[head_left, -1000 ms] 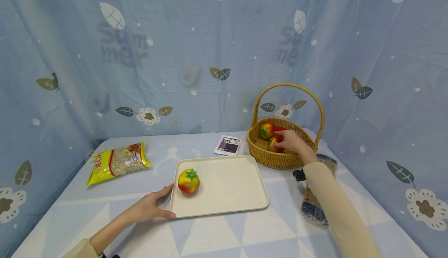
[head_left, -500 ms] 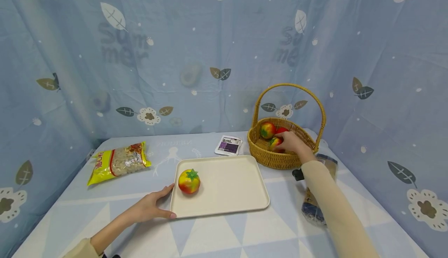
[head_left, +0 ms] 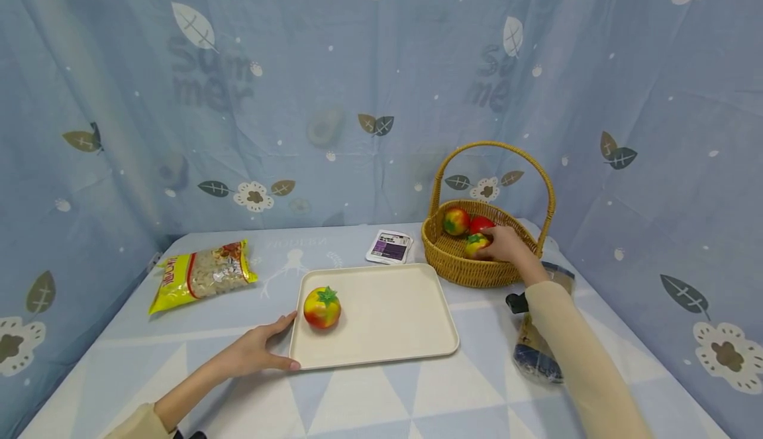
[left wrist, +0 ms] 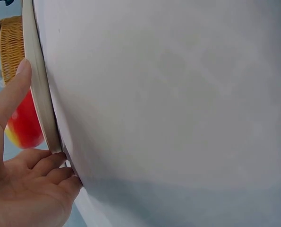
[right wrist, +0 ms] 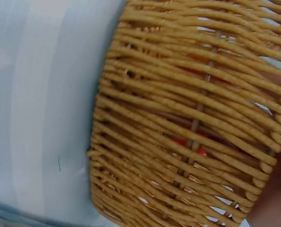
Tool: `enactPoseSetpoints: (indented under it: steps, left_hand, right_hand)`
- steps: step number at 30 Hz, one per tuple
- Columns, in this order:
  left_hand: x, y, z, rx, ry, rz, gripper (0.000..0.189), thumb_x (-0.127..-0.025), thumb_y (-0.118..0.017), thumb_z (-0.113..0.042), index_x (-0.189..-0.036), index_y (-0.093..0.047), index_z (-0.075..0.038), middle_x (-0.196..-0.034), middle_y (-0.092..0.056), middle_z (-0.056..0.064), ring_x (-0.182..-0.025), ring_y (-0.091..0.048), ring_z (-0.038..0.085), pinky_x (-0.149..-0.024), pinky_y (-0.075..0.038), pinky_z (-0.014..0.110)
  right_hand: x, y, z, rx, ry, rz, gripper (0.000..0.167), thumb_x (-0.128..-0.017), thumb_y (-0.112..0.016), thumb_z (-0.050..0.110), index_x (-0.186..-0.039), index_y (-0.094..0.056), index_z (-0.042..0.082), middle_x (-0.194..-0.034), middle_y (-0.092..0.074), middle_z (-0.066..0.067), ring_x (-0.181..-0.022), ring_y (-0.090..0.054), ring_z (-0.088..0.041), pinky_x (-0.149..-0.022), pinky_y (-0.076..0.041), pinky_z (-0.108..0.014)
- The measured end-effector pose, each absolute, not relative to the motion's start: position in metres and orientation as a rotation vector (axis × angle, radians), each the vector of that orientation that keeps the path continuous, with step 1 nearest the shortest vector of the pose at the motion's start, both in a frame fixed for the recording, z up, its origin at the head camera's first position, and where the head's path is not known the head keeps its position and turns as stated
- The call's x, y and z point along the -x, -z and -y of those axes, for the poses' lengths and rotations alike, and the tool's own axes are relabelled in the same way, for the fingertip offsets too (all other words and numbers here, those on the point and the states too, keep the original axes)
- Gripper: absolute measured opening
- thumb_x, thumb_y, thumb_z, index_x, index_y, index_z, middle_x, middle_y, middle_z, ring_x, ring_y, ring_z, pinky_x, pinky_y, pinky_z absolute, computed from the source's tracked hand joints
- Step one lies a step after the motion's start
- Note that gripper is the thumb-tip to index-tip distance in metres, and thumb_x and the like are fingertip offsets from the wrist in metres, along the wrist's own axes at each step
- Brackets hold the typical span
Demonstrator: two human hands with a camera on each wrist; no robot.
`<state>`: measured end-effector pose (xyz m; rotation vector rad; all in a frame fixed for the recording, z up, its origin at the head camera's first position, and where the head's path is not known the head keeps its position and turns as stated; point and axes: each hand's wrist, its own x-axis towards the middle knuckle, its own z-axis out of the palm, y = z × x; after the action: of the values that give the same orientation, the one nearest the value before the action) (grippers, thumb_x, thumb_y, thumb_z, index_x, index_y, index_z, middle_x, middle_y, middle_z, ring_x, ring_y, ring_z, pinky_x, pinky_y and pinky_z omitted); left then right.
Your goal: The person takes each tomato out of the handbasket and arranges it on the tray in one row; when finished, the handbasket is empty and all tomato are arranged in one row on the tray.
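My left hand rests at the near left corner of a cream tray, thumb and fingers spread along its rim. A red-yellow toy tomato with a green leafy top sits on the tray's left side. In the left wrist view, the thumb touches the tray's edge and the fingertips meet the rim lower down. My right hand reaches into a wicker basket and grips another toy tomato. Basket weave hides most of that hand in the right wrist view.
In the basket lie another red-yellow toy tomato and a plain red round one. A yellow food bag lies left, a white-purple packet behind the tray. Under the right forearm is a blue-brown package.
My right hand has shifted slightly right inside the basket, and the toy tomato at its fingers has moved right with it. The left hand and the tray stay put.
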<state>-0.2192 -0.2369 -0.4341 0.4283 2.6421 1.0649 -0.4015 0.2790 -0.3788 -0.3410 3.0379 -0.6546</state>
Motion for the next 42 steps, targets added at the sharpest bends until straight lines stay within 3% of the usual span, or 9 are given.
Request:
enactPoseSetpoints:
  steps: [17,32,42]
  left_hand:
    - [0.220,0.431,0.235,-0.432,-1.063,-2.656,0.104,-0.071,-0.085,-0.040,-0.150,-0.029,-0.001,-0.149,-0.027,0.032,-0.137,-0.023,0.050,-0.108,-0.022,0.063]
    - [0.221,0.434,0.236,-0.435,-1.073,-2.653,0.105,-0.071,-0.085,-0.039,-0.150,-0.029,0.000,-0.149,-0.027,0.032,-0.137,-0.023,0.049,-0.109,-0.022,0.062]
    - [0.218,0.434,0.236,-0.405,-1.058,-2.653,0.105,-0.070,-0.085,-0.041,-0.151,-0.029,-0.002,-0.149,-0.027,0.031,-0.137,-0.023,0.050,-0.108,-0.023,0.063]
  right_hand:
    - [0.369,0.368,-0.264,0.314,0.898,-3.162,0.074,-0.085,-0.074,0.033,-0.140,-0.044,-0.006,-0.131,-0.050,-0.034,-0.119,-0.047,-0.048,-0.099,-0.041,-0.058]
    - [0.345,0.372,-0.239,0.296,1.179,-3.177,0.077,-0.083,-0.076,0.037,-0.143,-0.044,0.001,-0.132,-0.052,-0.029,-0.111,-0.053,-0.041,-0.087,-0.048,-0.051]
    - [0.339,0.369,-0.231,0.326,1.331,-3.193,0.079,-0.082,-0.076,0.041,-0.145,-0.044,0.005,-0.135,-0.050,-0.028,-0.119,-0.049,-0.042,-0.094,-0.047,-0.053]
